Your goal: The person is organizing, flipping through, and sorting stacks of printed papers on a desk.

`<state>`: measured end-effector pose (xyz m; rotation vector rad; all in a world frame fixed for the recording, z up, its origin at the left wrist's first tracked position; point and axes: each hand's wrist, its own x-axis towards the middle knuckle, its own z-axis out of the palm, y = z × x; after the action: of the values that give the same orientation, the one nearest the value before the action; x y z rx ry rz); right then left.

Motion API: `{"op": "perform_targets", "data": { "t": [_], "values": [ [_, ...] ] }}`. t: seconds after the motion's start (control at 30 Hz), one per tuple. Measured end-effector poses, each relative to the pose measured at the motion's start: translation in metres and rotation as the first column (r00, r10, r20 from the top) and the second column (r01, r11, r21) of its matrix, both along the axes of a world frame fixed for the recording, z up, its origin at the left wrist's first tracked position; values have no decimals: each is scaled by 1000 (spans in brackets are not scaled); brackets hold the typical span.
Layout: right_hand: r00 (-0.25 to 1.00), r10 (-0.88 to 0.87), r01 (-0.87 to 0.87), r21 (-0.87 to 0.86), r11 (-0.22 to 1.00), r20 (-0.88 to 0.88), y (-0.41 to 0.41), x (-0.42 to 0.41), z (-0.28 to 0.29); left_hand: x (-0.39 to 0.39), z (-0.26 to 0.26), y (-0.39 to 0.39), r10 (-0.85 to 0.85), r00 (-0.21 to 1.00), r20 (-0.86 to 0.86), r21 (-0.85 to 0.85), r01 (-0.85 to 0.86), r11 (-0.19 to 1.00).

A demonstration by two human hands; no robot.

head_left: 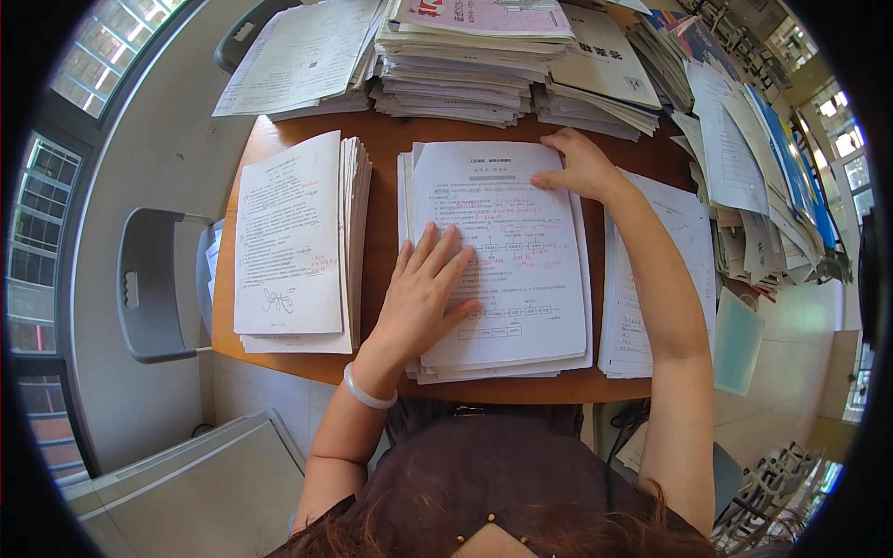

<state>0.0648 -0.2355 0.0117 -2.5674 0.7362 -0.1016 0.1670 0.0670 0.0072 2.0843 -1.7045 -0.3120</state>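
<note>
A stack of printed sheets [516, 349] lies before me on the wooden desk, its top page bearing diagrams and red handwriting. My left hand [429, 293] rests flat on the left part of that page, fingers spread, with a pale bangle [366, 390] at the wrist. At the stack's upper right corner, my right hand [582, 164] has its thumb on the page and its fingers around the top edge. Left of this stack lies another pile of marked sheets [289, 237]. A third pile of papers [631, 307] is at the right, partly covered by my right forearm.
Tall stacks of papers and booklets [460, 77] line the back of the wooden desk [387, 167]. More papers and folders [753, 188] crowd the right side. A grey chair [153, 286] stands at the left, by the wall. A pale green sheet [738, 342] sticks out at the right.
</note>
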Motion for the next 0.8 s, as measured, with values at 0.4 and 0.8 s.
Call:
{"op": "perform_targets", "data": {
  "t": [0.4, 0.8],
  "values": [
    [996, -29, 33, -52, 998, 83, 5, -1, 2, -1, -4, 0, 8, 1000, 5, -47, -8, 999],
    [791, -256, 24, 390, 921, 556, 20, -30, -22, 25, 1, -53, 271, 784, -558, -493, -577, 651]
  ]
}}
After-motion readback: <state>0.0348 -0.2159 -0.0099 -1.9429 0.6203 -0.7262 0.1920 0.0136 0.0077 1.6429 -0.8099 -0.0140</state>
